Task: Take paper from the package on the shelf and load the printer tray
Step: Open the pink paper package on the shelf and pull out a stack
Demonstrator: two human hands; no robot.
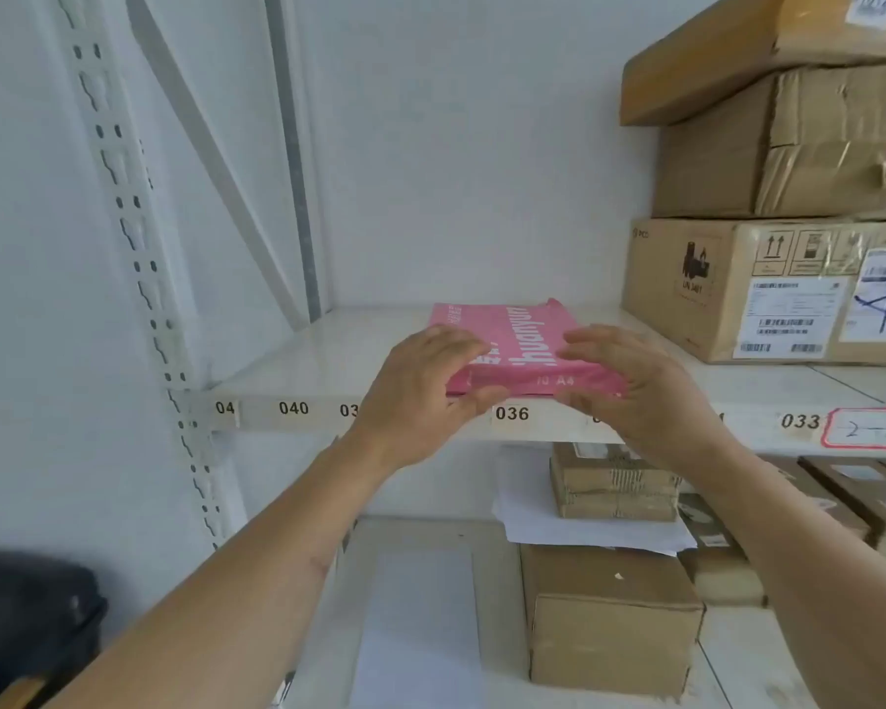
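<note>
A pink A4 paper package (520,340) lies flat at the front edge of a white metal shelf (298,360). My left hand (420,396) grips its near left corner, fingers on top and thumb under the front face. My right hand (635,386) clasps the near right corner the same way. The package's far end looks torn open. No printer or tray is in view.
Stacked cardboard boxes (768,289) fill the shelf's right side, close to the package. Below, the lower shelf holds more boxes (609,621) and loose white sheets (584,529). A perforated upright post (139,278) stands at the left. A dark object (26,621) sits bottom left.
</note>
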